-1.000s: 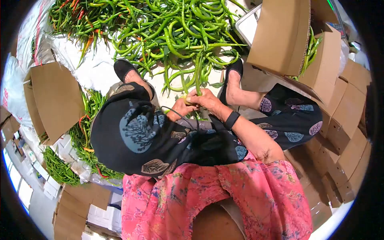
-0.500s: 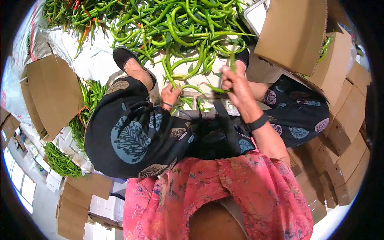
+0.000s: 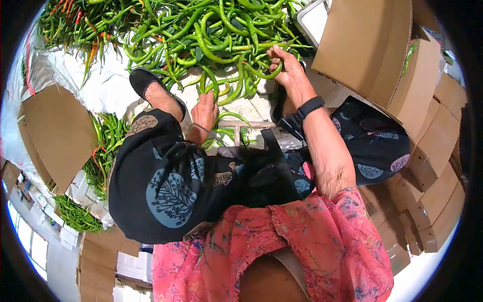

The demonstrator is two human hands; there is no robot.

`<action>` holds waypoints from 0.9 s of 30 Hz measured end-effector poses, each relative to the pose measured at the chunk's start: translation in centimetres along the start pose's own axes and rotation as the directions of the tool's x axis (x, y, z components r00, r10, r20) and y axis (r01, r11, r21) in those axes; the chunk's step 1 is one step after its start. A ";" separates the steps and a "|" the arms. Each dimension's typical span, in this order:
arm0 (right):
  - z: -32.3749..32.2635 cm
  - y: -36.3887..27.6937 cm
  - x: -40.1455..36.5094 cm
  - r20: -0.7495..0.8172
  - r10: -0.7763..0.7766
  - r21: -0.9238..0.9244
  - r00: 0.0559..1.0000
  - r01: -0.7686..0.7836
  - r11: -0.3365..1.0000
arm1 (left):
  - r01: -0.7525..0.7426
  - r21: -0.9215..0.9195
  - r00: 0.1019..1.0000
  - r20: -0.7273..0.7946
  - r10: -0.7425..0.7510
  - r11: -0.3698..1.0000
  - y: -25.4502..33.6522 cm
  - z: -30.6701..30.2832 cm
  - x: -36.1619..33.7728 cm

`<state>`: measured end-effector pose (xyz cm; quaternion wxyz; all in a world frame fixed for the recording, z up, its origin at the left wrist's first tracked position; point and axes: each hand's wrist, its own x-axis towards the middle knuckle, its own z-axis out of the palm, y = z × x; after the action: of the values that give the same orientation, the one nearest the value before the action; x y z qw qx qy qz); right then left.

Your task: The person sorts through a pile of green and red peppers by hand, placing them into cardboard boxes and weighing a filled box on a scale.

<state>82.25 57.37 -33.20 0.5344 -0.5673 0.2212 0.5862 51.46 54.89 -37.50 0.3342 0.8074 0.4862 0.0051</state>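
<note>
My right hand [image 3: 289,73] is over the near edge of a pile of long green chili peppers [image 3: 211,38], its fingers curled. A curved green chili pepper [image 3: 264,74] runs leftward from its grip. My left hand [image 3: 204,111] is lower, between my feet, closed around the near end of another green chili pepper [image 3: 211,76]; its fingertips are partly hidden. Just right of it, a curved pepper lies by a wooden bar [image 3: 249,124], with several more below.
Thinner green and red peppers [image 3: 75,22] lie at the upper left on white sheeting. Cardboard boxes [image 3: 367,45] stand at my right. Another carton [image 3: 60,133] and bundled green peppers [image 3: 78,214] are on the left. My black shoe [image 3: 146,83] is beside the pile.
My right hand has moved up and away to the pile; the pepper it held upright before is no longer seen there. My left hand has shifted slightly up and left.
</note>
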 end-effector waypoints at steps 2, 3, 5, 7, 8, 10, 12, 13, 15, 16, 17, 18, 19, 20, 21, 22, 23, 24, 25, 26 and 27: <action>0.6 -0.1 0.8 -0.009 0.021 0.042 1.000 -0.020 0.999 | -0.009 0.017 1.000 -0.003 0.009 1.000 0.0 0.1 0.4; 0.9 -0.1 1.3 -0.011 0.047 0.083 0.999 -0.046 0.995 | -0.003 0.043 0.999 0.046 0.001 0.999 -0.2 -0.2 0.7; 1.2 -0.4 2.0 -0.016 0.110 0.046 0.994 -0.109 0.993 | 0.006 0.071 0.996 0.087 -0.012 0.997 -0.3 -0.7 1.0; 1.2 -0.4 3.0 -0.056 0.168 -0.015 0.984 -0.169 0.986 | -0.042 0.030 0.998 0.053 0.040 0.999 0.5 -1.8 1.0; 1.1 -0.5 3.5 -0.077 0.156 -0.027 0.985 -0.158 0.987 | -0.049 0.030 0.998 0.045 0.048 0.998 1.1 -2.3 1.0; 1.4 -0.6 3.7 -0.088 0.145 0.003 0.986 -0.145 0.989 | -0.044 -0.141 0.999 0.001 0.044 0.989 2.7 -3.6 0.0; 1.2 -0.2 3.3 -0.111 0.090 -0.010 0.990 -0.092 0.996 | -0.091 -0.273 0.995 -0.066 0.075 0.958 3.6 -4.4 -1.0; 1.1 0.2 3.1 -0.138 0.035 -0.023 0.990 -0.039 0.999 | -0.115 -0.322 0.992 -0.084 0.092 0.940 3.3 -4.5 -1.4; 0.7 0.3 1.2 -0.093 -0.215 -0.141 0.972 0.201 0.969 | -0.112 -0.527 0.994 -0.061 0.094 0.842 1.4 -2.9 -3.2; 0.8 -0.3 -0.5 -0.036 -0.310 -0.204 0.950 0.296 0.933 | -0.116 -0.527 0.993 -0.063 0.097 0.842 1.3 -3.3 -3.8; 1.3 -0.5 -1.6 -0.060 -0.505 -0.308 0.861 0.466 0.830 | 0.069 -0.617 0.994 0.107 -0.003 0.784 1.3 -3.7 -4.6; 2.1 -0.6 -2.8 -0.059 -0.679 -0.409 0.731 0.603 0.685 | 0.256 -0.667 0.956 0.281 -0.082 0.700 1.4 -4.0 -5.1; 3.2 -1.2 -4.9 0.018 -0.790 -0.495 0.613 0.692 0.525 | 0.192 -0.689 0.972 0.233 -0.038 0.699 1.6 -4.3 -5.3; 4.7 -1.8 -7.3 0.023 -0.793 -0.490 0.609 0.698 0.522 | 0.186 -0.688 0.974 0.226 -0.036 0.701 2.1 -4.5 -5.2; 6.2 -2.5 -9.8 0.172 -0.874 -0.697 0.455 0.683 0.218 | 0.090 -0.668 0.992 0.126 -0.007 0.739 2.7 -4.8 -4.9; 7.4 -3.0 -12.2 0.354 -0.881 -0.808 0.316 0.578 -0.117 | -0.002 -0.636 0.999 0.028 0.025 0.772 3.4 -5.2 -4.6; 8.1 -3.5 -14.7 0.358 -0.881 -0.802 0.309 0.585 -0.121 | -0.032 -0.611 0.999 -0.018 0.027 0.791 4.1 -5.8 -4.1; 8.6 -4.0 -17.1 0.398 -0.887 -0.764 0.233 0.620 -0.180 | -0.040 -0.610 0.999 -0.031 0.027 0.791 4.4 -6.4 -3.5; 8.7 -4.3 -18.4 0.438 -0.885 -0.721 0.157 0.650 -0.241 | -0.009 -0.562 1.000 -0.013 0.002 0.827 4.6 -6.9 -3.0; 8.6 -4.8 -17.9 0.398 -0.917 -0.573 0.004 0.782 -0.246 | 0.025 -0.511 1.000 0.005 -0.027 0.859 4.8 -7.3 -2.6; 8.0 -4.8 -18.9 0.380 -0.898 -0.619 0.221 0.782 -0.069 | -0.036 -0.537 0.998 -0.065 0.001 0.843 5.1 -7.6 -2.2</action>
<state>78.94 58.78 -12.42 0.4888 -0.7730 -0.3892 0.1100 51.78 55.67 -28.15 0.5315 0.6857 0.4676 0.1694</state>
